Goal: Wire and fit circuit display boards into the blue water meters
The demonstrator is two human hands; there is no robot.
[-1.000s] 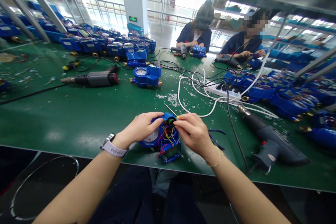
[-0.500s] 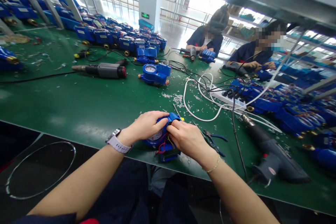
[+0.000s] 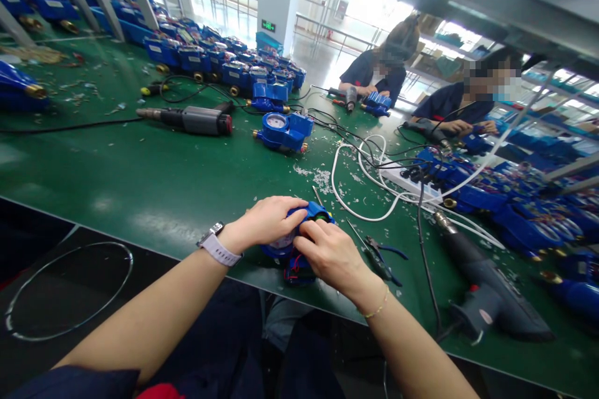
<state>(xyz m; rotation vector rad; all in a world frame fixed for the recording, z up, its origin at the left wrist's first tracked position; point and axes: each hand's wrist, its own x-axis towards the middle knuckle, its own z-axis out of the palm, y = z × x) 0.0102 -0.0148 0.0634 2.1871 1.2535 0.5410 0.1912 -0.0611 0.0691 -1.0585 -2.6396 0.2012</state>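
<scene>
Right fingers (image 3: 311,234) curled (seemingly touching meter (image 3: 313,207)).

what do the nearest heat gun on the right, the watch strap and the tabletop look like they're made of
Heat gun: probably hard plastic, dark and dull; its nozzle looks metal, from the shine.
Watch strap: pale and smooth, bending round the wrist; maybe silicone.
Tabletop: smooth green, glossy where light reflects; laminate or rubber, unclear.

Glossy green tabletop (image 3: 140,181), solid blue meter (image 3: 321,211), red-and-grey heat gun (image 3: 201,120), white power strip (image 3: 412,184), pale lilac watch strap (image 3: 222,250)
</scene>
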